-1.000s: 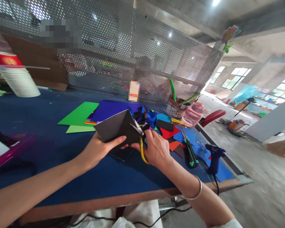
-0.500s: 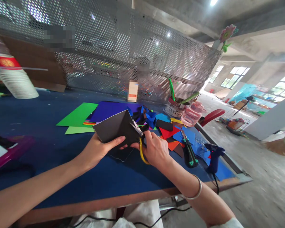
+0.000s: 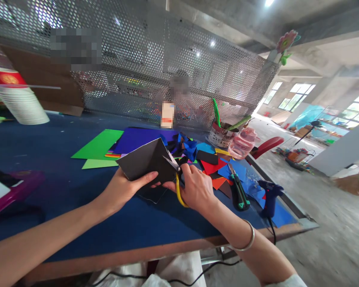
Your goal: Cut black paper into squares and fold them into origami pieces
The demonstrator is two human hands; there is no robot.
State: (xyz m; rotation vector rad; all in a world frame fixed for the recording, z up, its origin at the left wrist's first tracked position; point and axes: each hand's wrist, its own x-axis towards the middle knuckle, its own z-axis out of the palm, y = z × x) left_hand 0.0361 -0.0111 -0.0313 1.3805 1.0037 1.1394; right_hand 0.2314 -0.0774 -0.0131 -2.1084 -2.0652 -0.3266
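Observation:
My left hand [image 3: 128, 189] pinches a folded sheet of black paper [image 3: 143, 159], thumb on its near face. In my right hand [image 3: 197, 187] is a pair of scissors [image 3: 178, 187] with yellow handles. Their blades stand apart at the right edge of the black paper, one blade in front of it. Below the hands another piece of black paper [image 3: 155, 196] lies on the blue table [image 3: 113, 235]. Just behind are dark blue paper scraps [image 3: 190, 150] and a dark blue sheet [image 3: 146, 135].
Green paper [image 3: 100, 145] lies to the left. At right are a utility knife [image 3: 239, 189], a glue gun [image 3: 270, 197], red paper [image 3: 210, 166], a pink bottle [image 3: 243, 143] and a pot [image 3: 223, 135]. Stacked paper cups [image 3: 24, 103] stand far left. A perforated metal screen [image 3: 131, 56] closes the back.
The scissor blades have opened wider, and one now shows more in front of the black paper. Both hands stay almost in place.

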